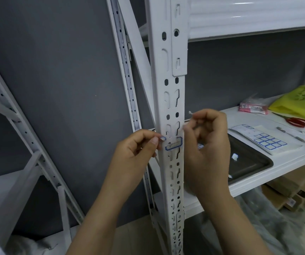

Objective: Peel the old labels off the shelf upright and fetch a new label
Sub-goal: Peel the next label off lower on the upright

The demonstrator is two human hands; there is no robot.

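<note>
Mid-peel: our left hand (138,146) pinches a corner of the old label (173,143) on the shelf upright (172,105), and our right hand (207,142) pinches a scrap (190,113). Next we strip it, then reach right for the label sheet (263,140).

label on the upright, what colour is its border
Blue, around a white label; the head view shows it.

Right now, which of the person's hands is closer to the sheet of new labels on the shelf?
The right hand, holding a white scrap, is just left of the sheet; the left hand is farther left, beyond the post, pinching the old label.
</note>
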